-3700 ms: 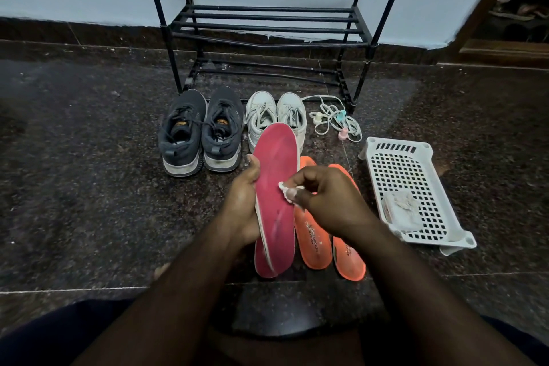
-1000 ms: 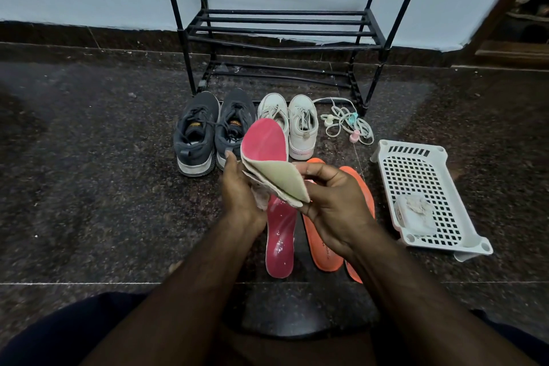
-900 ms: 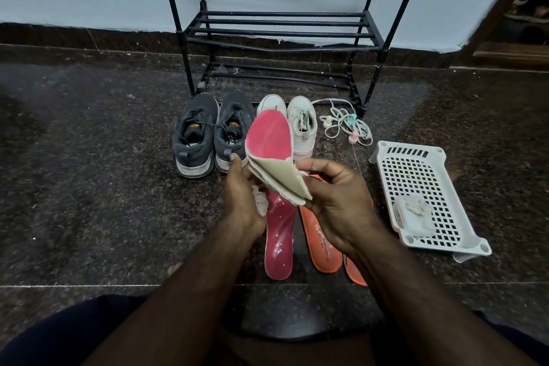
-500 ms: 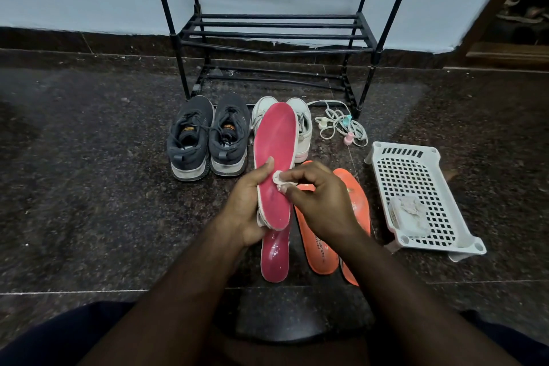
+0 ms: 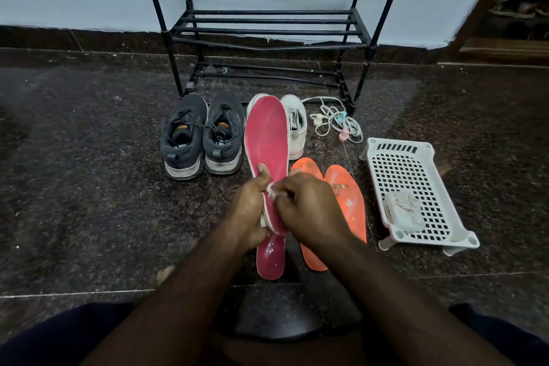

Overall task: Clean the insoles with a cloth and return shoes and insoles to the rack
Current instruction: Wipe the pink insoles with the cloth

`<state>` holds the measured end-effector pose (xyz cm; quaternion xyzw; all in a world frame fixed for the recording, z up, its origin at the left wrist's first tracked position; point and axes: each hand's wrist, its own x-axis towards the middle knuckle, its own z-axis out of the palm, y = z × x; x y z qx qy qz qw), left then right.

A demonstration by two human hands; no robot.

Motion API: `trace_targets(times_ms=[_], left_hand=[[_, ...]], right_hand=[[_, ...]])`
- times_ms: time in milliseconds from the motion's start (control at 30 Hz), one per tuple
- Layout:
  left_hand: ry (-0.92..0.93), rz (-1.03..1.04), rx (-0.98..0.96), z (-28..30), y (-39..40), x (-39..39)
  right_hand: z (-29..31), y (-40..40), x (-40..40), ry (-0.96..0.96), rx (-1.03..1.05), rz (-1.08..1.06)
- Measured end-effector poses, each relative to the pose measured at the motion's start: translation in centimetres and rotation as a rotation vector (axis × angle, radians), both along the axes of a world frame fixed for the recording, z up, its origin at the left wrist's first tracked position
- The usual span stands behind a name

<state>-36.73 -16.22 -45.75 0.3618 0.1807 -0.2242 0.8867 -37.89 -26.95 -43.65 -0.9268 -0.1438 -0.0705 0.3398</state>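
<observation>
the left hand (image 5: 251, 202) is gripping the pink insole (image 5: 267, 145) by its near half, thumb on the face, holding it up over the white shoes (image 5: 295, 131). the right hand (image 5: 309, 205) is pinching a small cloth (image 5: 271, 189) against that face. wiping well probably means long strokes toward the far tip while the left hand is bracing the edge. the second pink insole (image 5: 269, 258) and the orange insoles (image 5: 346, 199) are lying just beneath; open floor (image 5: 89, 187) is lying left, the rack (image 5: 267, 30) far.
</observation>
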Motion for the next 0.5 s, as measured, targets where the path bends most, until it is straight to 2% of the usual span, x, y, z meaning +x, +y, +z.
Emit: trace_targets(times_ms=[100, 300, 367, 467, 500], left_hand=[[-0.002, 0.014, -0.040, -0.1, -0.1, -0.2], [0.001, -0.019, -0.009, -0.2, 0.3, -0.2], [-0.003, 0.017, 0.002, -0.2, 0.4, 0.0], [-0.059, 0.069, 0.003, -0.2, 1.0, 0.1], [-0.066, 0.091, -0.003, -0.3, 1.1, 0.2]], right_hand=[[-0.1, -0.4, 1.5, -0.120, -0.037, -0.115], [0.3, 0.5, 0.1, 0.087, -0.174, 0.103], [0.8, -0.7, 0.6, 0.206, 0.053, 0.084], [1.5, -3.0, 1.9, 0.391, 0.656, -0.129], [1.4, -3.4, 2.1, 0.456, 0.790, -0.191]])
